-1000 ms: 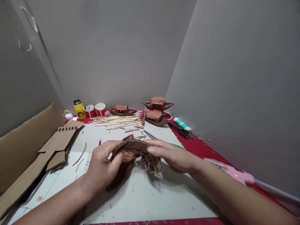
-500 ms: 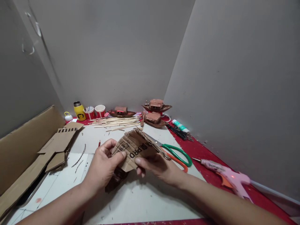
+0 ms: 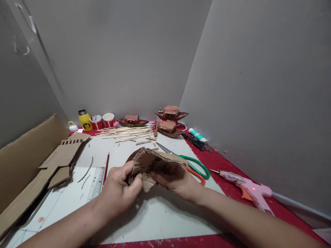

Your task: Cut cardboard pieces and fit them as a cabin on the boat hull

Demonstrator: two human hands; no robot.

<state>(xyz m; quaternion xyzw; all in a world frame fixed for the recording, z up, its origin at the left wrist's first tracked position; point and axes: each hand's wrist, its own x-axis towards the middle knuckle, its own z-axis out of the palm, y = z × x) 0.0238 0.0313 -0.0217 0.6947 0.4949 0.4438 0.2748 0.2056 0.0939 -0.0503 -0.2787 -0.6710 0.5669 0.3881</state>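
A curved piece of brown cardboard (image 3: 157,163) with dark printed letters is held between both hands above the white board. My left hand (image 3: 120,187) pinches its left edge, thumb in front. My right hand (image 3: 178,182) grips the right side, with the thumb inside the curve and the other fingers mostly hidden. Behind the cardboard's left end shows part of a dark brown item. Scissors (image 3: 196,165) with green and orange handles lie just beyond my right hand, partly covered.
Cut cardboard (image 3: 62,155) lies at left, near a red pencil (image 3: 106,168) and ruler (image 3: 95,184). Thin sticks (image 3: 126,132), model boats (image 3: 168,126), cups (image 3: 108,120) and a yellow bottle (image 3: 85,120) stand behind. A pink glue gun (image 3: 248,189) lies at right.
The cardboard has tipped and bent more, so its ridged edge faces up and less lettering shows. My left hand has moved slightly down and right, and the pencil and ruler are more visible.
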